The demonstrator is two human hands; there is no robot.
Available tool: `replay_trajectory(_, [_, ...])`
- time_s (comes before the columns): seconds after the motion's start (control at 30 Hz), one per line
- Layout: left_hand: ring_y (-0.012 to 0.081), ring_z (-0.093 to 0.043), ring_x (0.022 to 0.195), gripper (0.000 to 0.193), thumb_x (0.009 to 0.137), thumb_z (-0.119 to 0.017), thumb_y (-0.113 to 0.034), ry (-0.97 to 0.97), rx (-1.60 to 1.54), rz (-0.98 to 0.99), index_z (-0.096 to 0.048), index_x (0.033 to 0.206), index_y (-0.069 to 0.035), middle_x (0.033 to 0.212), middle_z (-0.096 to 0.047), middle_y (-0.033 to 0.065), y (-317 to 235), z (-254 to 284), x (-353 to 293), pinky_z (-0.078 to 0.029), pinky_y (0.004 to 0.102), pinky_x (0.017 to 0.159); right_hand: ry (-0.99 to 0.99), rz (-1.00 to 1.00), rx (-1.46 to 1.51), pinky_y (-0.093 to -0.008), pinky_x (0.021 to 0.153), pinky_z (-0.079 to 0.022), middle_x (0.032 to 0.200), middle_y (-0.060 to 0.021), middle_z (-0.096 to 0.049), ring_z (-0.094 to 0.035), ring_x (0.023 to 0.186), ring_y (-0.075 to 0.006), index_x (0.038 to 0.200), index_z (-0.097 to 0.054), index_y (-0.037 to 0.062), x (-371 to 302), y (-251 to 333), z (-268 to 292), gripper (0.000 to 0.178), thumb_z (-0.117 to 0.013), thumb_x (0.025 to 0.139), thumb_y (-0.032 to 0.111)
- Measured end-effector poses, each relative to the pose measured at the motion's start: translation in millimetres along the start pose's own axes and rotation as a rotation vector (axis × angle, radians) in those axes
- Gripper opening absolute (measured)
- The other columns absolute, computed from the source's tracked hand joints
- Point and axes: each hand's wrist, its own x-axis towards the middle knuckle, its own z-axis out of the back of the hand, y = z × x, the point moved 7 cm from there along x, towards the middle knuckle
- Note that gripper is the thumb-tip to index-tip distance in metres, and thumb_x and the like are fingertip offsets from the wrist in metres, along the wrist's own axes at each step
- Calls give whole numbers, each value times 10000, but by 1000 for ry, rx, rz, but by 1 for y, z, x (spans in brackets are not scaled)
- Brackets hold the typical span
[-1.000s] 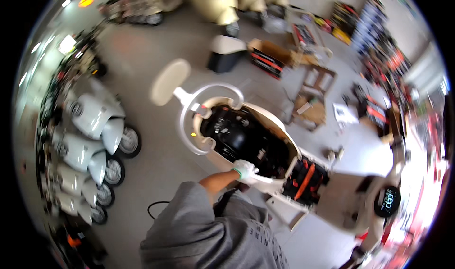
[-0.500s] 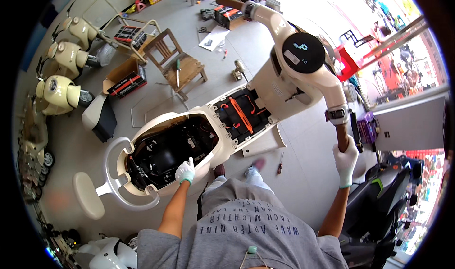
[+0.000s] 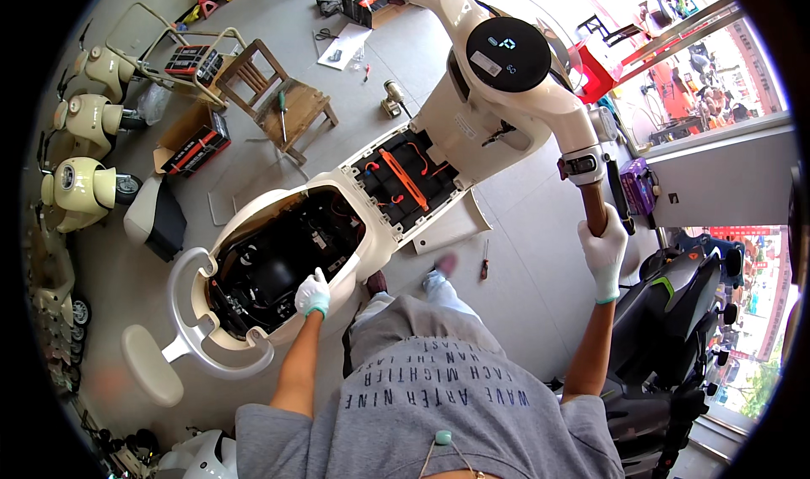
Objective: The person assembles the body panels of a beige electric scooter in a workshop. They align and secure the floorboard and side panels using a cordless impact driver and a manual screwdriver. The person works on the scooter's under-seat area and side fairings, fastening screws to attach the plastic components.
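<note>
A cream electric scooter [image 3: 472, 116] with its seat removed stands in front of me. The black under-seat cavity [image 3: 278, 259] and the battery bay with orange straps [image 3: 405, 175] lie exposed. My left hand [image 3: 313, 292], in a white glove, rests on the rim of the open seat cavity. My right hand [image 3: 605, 249], also gloved, is closed around the brown right handlebar grip [image 3: 593, 208]. A round black display [image 3: 509, 54] sits at the middle of the handlebar.
A wooden chair [image 3: 283, 108] with a screwdriver on it stands to the upper left. Cream scooters [image 3: 80, 184] line the left wall. A detached black seat [image 3: 156, 213] lies on the floor. A screwdriver [image 3: 484, 261] lies by my feet. A dark scooter [image 3: 675, 327] is parked at right.
The view has swung round from the scooter's rear to over its whole length. My right hand has taken the handlebar grip; my left hand stays on the seat cavity rim.
</note>
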Motion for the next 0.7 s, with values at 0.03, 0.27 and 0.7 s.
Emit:
replay_trajectory(0.03, [359, -651, 818, 563, 931, -314, -518, -7, -7, -8, -685, 844, -103, 859, -676, 157, -1, 1, -1, -512, 468, 706, -2, 6, 0, -303, 591, -475, 676, -116, -565, -570, 576, -178, 1003, -579, -3, 0, 0, 0, 288, -608, 726, 70])
replay_trajectory(0.27, [361, -645, 841, 547, 928, -325, -507, -40, -26, -24, -684, 852, -102, 880, -674, 164, -3, 4, -3, -507, 472, 720, 0, -5, -19, -308, 591, -476, 675, -124, -569, -579, 583, -190, 1004, -578, -6, 1, -1, 0, 293, -616, 729, 87])
replay_trajectory(0.7, [368, -644, 847, 554, 920, -316, -524, 11, -28, 13, -685, 874, -114, 890, -675, 169, -1, 3, 1, -504, 479, 724, -197, 119, -451, -401, 808, -474, 1043, -162, -620, -601, 942, -337, 1162, -553, 63, 4, 57, -4, 547, -703, 758, 400])
